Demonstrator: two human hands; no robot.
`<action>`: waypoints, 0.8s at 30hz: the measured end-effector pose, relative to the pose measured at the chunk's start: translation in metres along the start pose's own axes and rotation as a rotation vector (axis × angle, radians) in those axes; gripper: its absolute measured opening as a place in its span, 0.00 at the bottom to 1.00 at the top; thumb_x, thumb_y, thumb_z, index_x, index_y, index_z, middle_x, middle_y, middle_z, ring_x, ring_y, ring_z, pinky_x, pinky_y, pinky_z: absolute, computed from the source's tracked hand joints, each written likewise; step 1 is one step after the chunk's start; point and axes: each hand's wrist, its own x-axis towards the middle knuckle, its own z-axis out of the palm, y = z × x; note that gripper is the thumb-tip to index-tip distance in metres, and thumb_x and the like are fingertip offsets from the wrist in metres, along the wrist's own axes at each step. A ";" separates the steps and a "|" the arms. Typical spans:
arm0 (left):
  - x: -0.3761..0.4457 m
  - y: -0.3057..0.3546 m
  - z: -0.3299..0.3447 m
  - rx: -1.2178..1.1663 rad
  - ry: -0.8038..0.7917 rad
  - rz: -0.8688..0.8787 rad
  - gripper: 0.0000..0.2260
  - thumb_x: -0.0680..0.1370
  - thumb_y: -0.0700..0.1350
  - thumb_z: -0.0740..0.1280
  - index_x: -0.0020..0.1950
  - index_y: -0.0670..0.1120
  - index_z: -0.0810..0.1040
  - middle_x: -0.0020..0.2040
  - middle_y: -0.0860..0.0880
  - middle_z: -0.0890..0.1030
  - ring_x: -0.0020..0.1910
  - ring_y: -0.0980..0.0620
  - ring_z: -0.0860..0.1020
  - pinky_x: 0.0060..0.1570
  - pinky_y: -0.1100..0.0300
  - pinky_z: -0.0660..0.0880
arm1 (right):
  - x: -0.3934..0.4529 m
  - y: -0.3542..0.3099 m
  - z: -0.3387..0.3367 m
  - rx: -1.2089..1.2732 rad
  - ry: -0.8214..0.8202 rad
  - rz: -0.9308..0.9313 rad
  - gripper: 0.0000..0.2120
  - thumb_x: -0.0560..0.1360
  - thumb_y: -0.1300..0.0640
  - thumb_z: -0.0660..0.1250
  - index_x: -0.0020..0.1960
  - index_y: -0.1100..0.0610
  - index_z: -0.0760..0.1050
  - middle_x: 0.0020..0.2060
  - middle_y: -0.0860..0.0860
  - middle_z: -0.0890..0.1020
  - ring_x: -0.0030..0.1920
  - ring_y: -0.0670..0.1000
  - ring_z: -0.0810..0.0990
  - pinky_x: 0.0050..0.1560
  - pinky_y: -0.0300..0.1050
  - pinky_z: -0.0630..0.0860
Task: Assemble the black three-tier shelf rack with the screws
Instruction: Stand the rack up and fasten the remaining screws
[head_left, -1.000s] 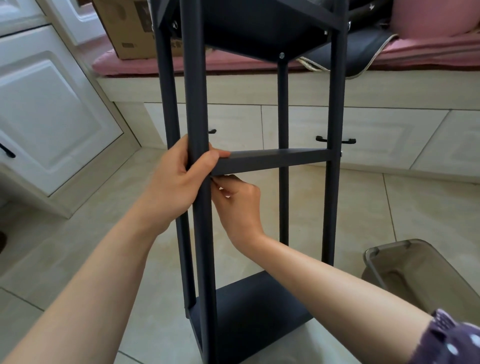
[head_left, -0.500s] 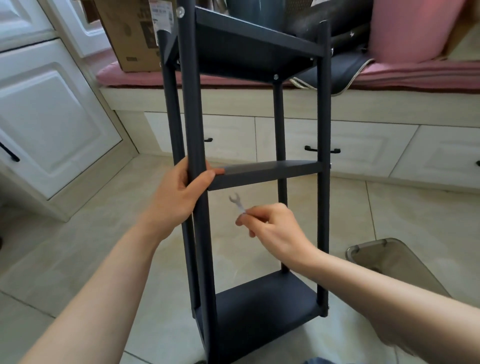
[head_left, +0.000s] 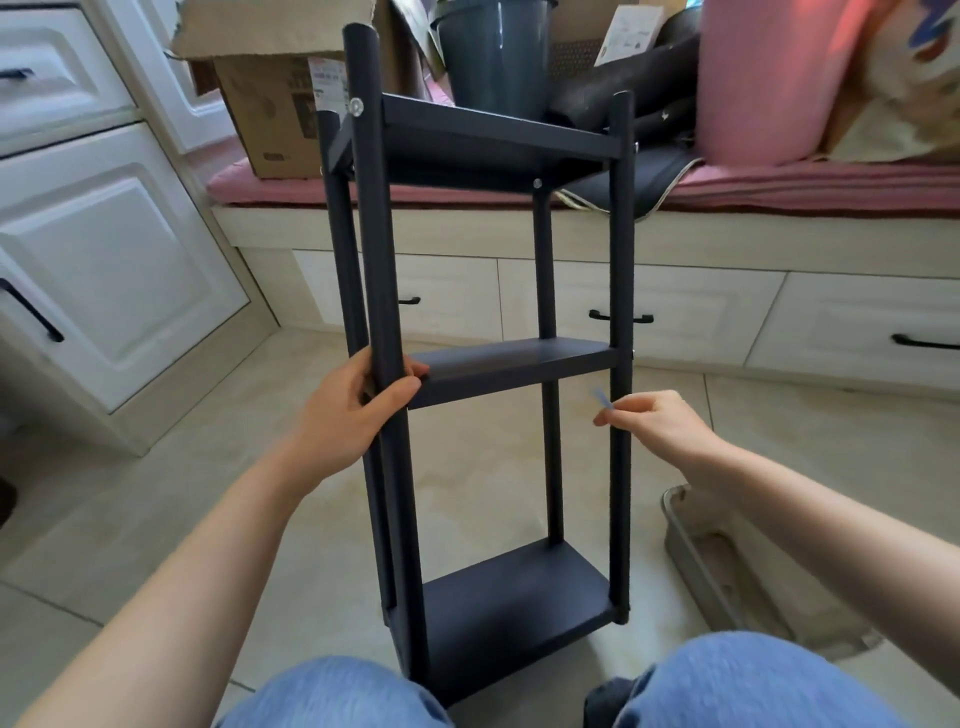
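Beige tile floor (head_left: 156, 493) under me, white cabinets (head_left: 104, 270) to my left, a drawer bench with a pink cushion (head_left: 779, 187) ahead carrying a cardboard box (head_left: 270, 104) and a grey bucket (head_left: 493, 52). A grey bin (head_left: 727, 571) sits on the floor to my right. The rack (head_left: 498, 364) stands upright on the tiles between my knees. My left hand (head_left: 348, 410) wraps its near-left post at the middle shelf, thumb across the front. My right hand (head_left: 654, 421) hangs just beside the near-right post, fingertips pinching a small blurred wrench (head_left: 602, 397).
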 end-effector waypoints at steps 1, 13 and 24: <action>-0.001 -0.001 -0.001 0.012 -0.002 -0.001 0.05 0.82 0.47 0.66 0.54 0.56 0.79 0.51 0.62 0.82 0.53 0.67 0.77 0.46 0.78 0.70 | 0.003 0.000 0.000 0.039 -0.023 0.005 0.08 0.78 0.53 0.68 0.43 0.50 0.84 0.54 0.50 0.82 0.60 0.51 0.77 0.58 0.46 0.68; 0.003 -0.018 -0.016 -0.005 0.032 -0.052 0.06 0.81 0.45 0.67 0.56 0.52 0.80 0.52 0.62 0.81 0.54 0.70 0.76 0.48 0.78 0.70 | 0.012 0.005 0.008 0.249 -0.084 0.039 0.07 0.77 0.59 0.69 0.44 0.57 0.86 0.58 0.59 0.82 0.65 0.63 0.73 0.67 0.67 0.70; 0.005 -0.040 -0.021 0.016 0.074 -0.142 0.12 0.78 0.40 0.71 0.61 0.46 0.80 0.56 0.57 0.82 0.56 0.66 0.79 0.55 0.70 0.73 | -0.001 0.013 0.003 0.272 -0.027 -0.105 0.08 0.74 0.61 0.72 0.40 0.52 0.87 0.54 0.50 0.79 0.53 0.49 0.80 0.52 0.46 0.76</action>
